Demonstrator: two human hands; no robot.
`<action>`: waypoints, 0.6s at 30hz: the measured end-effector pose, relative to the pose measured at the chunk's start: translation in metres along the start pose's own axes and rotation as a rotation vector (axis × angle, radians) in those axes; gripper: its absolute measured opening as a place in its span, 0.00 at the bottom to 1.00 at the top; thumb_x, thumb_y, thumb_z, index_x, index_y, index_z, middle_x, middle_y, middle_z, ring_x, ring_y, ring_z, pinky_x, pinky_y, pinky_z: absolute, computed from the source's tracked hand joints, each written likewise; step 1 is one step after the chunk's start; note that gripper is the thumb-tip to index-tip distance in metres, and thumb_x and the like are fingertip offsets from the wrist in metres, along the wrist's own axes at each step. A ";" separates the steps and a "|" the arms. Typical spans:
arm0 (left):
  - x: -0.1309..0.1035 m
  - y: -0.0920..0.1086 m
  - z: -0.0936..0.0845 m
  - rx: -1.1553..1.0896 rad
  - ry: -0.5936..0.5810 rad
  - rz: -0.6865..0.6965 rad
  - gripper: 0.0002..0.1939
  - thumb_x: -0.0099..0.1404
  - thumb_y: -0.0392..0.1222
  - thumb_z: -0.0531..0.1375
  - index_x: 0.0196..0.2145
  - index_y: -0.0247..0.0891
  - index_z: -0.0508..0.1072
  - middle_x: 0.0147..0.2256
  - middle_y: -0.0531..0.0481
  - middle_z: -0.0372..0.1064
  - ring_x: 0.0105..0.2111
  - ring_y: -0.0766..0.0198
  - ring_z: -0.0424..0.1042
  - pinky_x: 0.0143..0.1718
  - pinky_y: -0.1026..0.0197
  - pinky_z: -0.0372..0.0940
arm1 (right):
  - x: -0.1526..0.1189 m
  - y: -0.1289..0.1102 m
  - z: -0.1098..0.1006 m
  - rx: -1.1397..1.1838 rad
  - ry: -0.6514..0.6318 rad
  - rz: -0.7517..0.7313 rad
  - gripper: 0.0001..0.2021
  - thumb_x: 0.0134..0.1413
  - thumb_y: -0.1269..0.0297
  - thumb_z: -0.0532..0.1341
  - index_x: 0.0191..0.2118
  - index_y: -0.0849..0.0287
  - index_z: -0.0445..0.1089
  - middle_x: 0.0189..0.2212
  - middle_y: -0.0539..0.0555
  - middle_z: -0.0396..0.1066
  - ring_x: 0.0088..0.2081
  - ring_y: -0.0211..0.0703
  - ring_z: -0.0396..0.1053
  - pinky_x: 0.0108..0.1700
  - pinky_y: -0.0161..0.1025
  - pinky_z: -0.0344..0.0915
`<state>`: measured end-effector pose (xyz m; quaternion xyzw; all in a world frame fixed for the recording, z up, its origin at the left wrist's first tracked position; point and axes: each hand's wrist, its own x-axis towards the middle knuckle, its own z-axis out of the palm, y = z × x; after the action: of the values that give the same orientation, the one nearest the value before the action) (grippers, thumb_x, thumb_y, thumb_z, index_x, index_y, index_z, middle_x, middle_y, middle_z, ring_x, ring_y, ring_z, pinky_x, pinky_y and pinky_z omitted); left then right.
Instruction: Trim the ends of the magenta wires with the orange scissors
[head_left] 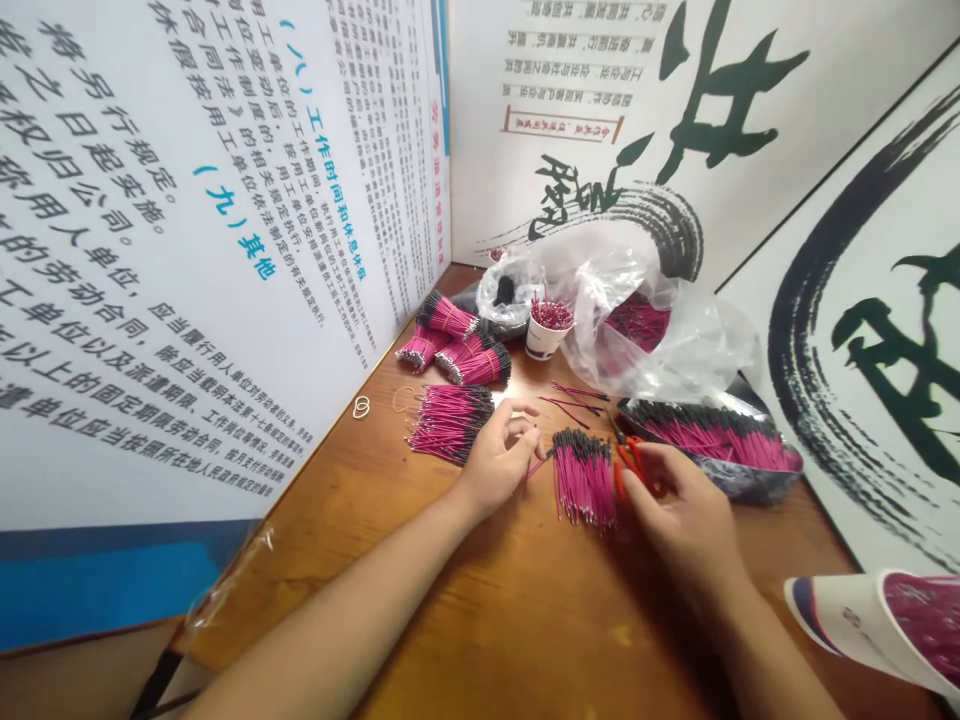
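Observation:
My right hand (pixel 679 505) is closed around the orange handles of scissors (pixel 632 460), whose blades point away from me. Pinched in the fingertips of my left hand (pixel 501 448) is a thin pink wire (pixel 537 467), mostly hidden by the fingers. Between the hands lies a flat pile of pink wires with black ends (pixel 583 480), their bare tips toward me. A second pile of such wires (pixel 448 418) spreads just left of my left hand. A few loose wires (pixel 574 400) lie beyond the middle pile.
Banded wire bundles (pixel 469 350) are stacked at the back left, near a paper cup (pixel 541 340) of wires. Clear plastic bags (pixel 667 340) lie behind a dark tray (pixel 757 485) full of wires. Another cup (pixel 840 615) lies tipped at right. Rubber bands (pixel 361 407) rest by the left panel.

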<state>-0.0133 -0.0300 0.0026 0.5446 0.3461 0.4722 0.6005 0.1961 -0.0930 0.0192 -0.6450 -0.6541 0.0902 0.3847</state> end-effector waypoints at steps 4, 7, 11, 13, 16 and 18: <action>0.001 0.000 -0.001 0.035 -0.006 0.018 0.09 0.65 0.40 0.58 0.42 0.38 0.63 0.25 0.55 0.68 0.29 0.67 0.68 0.37 0.62 0.61 | -0.005 0.003 -0.003 0.012 0.034 -0.024 0.09 0.57 0.62 0.60 0.42 0.58 0.70 0.32 0.54 0.75 0.30 0.43 0.71 0.33 0.38 0.69; 0.002 -0.001 -0.002 0.059 -0.008 0.031 0.07 0.65 0.40 0.58 0.40 0.38 0.63 0.25 0.56 0.67 0.28 0.67 0.68 0.36 0.63 0.61 | -0.006 0.000 0.000 0.041 -0.031 -0.081 0.07 0.58 0.63 0.60 0.41 0.58 0.70 0.29 0.51 0.73 0.27 0.41 0.68 0.30 0.36 0.67; 0.003 -0.001 -0.002 0.088 -0.014 0.055 0.04 0.66 0.38 0.57 0.37 0.38 0.64 0.26 0.56 0.66 0.28 0.68 0.67 0.34 0.64 0.60 | -0.007 0.001 0.006 0.077 -0.088 -0.091 0.06 0.58 0.63 0.60 0.40 0.58 0.71 0.29 0.51 0.72 0.27 0.41 0.69 0.30 0.36 0.68; 0.003 -0.001 -0.001 0.094 -0.018 0.061 0.03 0.66 0.38 0.57 0.36 0.38 0.64 0.26 0.56 0.65 0.28 0.68 0.67 0.34 0.64 0.60 | -0.008 0.002 0.007 0.082 -0.087 -0.070 0.07 0.58 0.63 0.60 0.40 0.58 0.71 0.29 0.51 0.72 0.28 0.42 0.69 0.31 0.36 0.68; 0.003 -0.001 0.000 0.093 -0.025 0.065 0.04 0.66 0.39 0.57 0.35 0.38 0.64 0.26 0.56 0.64 0.27 0.68 0.67 0.34 0.64 0.61 | -0.007 0.004 0.006 0.096 -0.084 -0.044 0.07 0.58 0.63 0.60 0.40 0.59 0.71 0.30 0.52 0.73 0.29 0.42 0.70 0.32 0.36 0.69; 0.003 -0.002 0.000 0.096 -0.025 0.069 0.04 0.66 0.39 0.57 0.36 0.38 0.64 0.26 0.56 0.64 0.28 0.68 0.67 0.35 0.64 0.61 | -0.007 0.004 0.006 0.102 -0.084 -0.043 0.07 0.58 0.63 0.60 0.40 0.59 0.71 0.30 0.52 0.73 0.29 0.42 0.70 0.31 0.36 0.69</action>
<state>-0.0116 -0.0275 0.0009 0.5903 0.3421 0.4686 0.5612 0.1945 -0.0965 0.0098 -0.6062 -0.6779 0.1421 0.3910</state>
